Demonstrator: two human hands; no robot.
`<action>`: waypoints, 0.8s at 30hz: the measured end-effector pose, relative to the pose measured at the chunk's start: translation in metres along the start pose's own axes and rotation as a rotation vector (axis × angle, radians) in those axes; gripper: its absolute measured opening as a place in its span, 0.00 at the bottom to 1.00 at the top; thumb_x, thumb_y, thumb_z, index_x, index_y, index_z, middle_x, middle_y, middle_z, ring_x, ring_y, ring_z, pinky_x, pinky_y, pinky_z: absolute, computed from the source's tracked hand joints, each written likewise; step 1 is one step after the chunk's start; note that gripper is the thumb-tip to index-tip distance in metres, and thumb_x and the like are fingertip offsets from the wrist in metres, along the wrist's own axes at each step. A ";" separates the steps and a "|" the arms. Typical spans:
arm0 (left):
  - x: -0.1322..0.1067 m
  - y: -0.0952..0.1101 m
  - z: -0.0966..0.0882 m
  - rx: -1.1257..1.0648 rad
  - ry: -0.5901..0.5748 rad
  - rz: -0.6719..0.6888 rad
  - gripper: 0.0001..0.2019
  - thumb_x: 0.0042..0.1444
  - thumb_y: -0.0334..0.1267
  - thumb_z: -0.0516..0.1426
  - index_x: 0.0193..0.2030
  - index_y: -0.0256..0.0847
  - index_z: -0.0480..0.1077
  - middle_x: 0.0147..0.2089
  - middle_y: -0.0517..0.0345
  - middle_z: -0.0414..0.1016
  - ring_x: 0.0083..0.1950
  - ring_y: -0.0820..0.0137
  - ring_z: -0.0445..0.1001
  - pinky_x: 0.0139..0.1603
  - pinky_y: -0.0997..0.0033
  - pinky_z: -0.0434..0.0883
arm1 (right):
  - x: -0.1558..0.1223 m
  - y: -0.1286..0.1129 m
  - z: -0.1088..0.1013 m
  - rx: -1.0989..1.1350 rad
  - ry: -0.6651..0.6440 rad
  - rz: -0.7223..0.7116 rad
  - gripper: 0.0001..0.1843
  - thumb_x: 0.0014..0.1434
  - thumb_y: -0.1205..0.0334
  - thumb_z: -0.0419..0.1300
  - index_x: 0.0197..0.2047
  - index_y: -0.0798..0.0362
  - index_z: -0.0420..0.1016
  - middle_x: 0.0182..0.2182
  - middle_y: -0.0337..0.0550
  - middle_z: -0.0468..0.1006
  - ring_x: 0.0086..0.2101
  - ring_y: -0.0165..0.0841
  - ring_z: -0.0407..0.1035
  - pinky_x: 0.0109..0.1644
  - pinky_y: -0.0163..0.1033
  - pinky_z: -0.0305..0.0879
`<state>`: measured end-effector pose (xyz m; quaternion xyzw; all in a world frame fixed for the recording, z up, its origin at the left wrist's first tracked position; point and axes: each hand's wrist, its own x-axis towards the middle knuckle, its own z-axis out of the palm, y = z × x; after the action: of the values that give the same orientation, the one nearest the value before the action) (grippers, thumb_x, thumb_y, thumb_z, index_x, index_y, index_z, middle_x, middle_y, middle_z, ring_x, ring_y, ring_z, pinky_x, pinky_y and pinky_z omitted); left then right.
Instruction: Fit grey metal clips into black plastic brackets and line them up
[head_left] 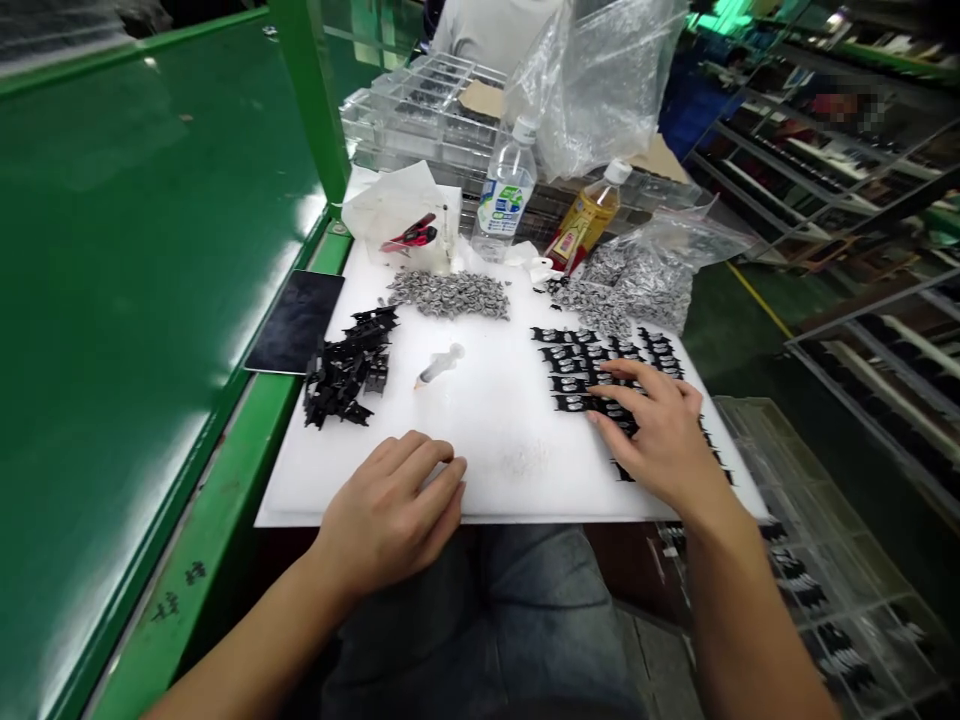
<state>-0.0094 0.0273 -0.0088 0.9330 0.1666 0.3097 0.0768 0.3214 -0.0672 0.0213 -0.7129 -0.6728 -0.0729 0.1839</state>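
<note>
My right hand (660, 425) is over the right side of a white board (495, 490). Its thumb and index finger close on a black plastic part (616, 408) among rows of similar parts. Small silvery pieces sit on the black parts (570, 384) in these rows. My left hand (401, 505) rests at the board's front edge, fingers curled together; their undersides are hidden. Beyond it lies a jumbled pile of black plastic parts (341, 375). A heap of small grey metal pieces (450, 295) lies at the back middle of the board.
A dark tablet (296, 322) lies left on the green frame. At the back stand a clear bottle (506, 190), a tea bottle (589, 215), red-handled pliers (412, 233) and a bag of metal pieces (660, 275). Clear trays (832, 560) lie low at right; someone in grey (480, 30) is behind.
</note>
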 end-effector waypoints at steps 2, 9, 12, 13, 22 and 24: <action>0.001 0.002 -0.002 0.023 -0.002 -0.015 0.09 0.65 0.29 0.59 0.52 0.34 0.74 0.43 0.48 0.76 0.42 0.62 0.71 0.42 0.59 0.73 | -0.001 -0.018 -0.002 0.107 0.086 -0.011 0.14 0.66 0.61 0.65 0.55 0.48 0.80 0.61 0.53 0.76 0.60 0.53 0.72 0.62 0.63 0.63; -0.005 0.006 0.002 0.058 0.118 0.174 0.13 0.66 0.36 0.58 0.28 0.40 0.71 0.27 0.57 0.71 0.29 0.67 0.69 0.27 0.64 0.63 | 0.034 -0.151 0.013 0.691 -0.097 -0.206 0.13 0.69 0.69 0.61 0.54 0.49 0.80 0.40 0.43 0.80 0.31 0.31 0.73 0.34 0.40 0.69; -0.012 0.007 0.009 0.007 0.204 0.224 0.14 0.65 0.37 0.59 0.26 0.40 0.71 0.25 0.57 0.73 0.25 0.69 0.69 0.26 0.64 0.64 | 0.065 -0.194 0.036 0.564 -0.231 -0.233 0.08 0.68 0.67 0.64 0.49 0.51 0.81 0.40 0.42 0.82 0.36 0.34 0.76 0.39 0.41 0.71; -0.014 0.007 0.012 0.000 0.202 0.234 0.15 0.65 0.37 0.59 0.26 0.40 0.72 0.24 0.58 0.73 0.24 0.69 0.69 0.25 0.65 0.64 | 0.074 -0.203 0.043 0.474 -0.250 -0.240 0.07 0.67 0.65 0.65 0.48 0.51 0.81 0.41 0.43 0.82 0.37 0.36 0.77 0.39 0.41 0.71; -0.015 0.008 0.016 0.060 0.150 0.218 0.19 0.64 0.40 0.62 0.21 0.42 0.67 0.22 0.59 0.68 0.23 0.70 0.65 0.23 0.63 0.58 | 0.051 -0.155 0.034 0.284 -0.172 -0.399 0.11 0.72 0.68 0.58 0.47 0.47 0.83 0.38 0.42 0.81 0.33 0.32 0.75 0.33 0.37 0.65; -0.013 0.009 0.013 0.075 0.136 0.221 0.20 0.63 0.41 0.62 0.21 0.43 0.65 0.21 0.61 0.65 0.22 0.70 0.62 0.23 0.63 0.54 | 0.041 -0.124 0.025 0.270 -0.148 -0.394 0.14 0.71 0.70 0.59 0.52 0.46 0.82 0.41 0.42 0.82 0.33 0.32 0.75 0.35 0.37 0.67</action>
<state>-0.0093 0.0132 -0.0239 0.9246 0.0791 0.3726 -0.0045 0.1988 -0.0165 0.0329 -0.5403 -0.8141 0.0359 0.2100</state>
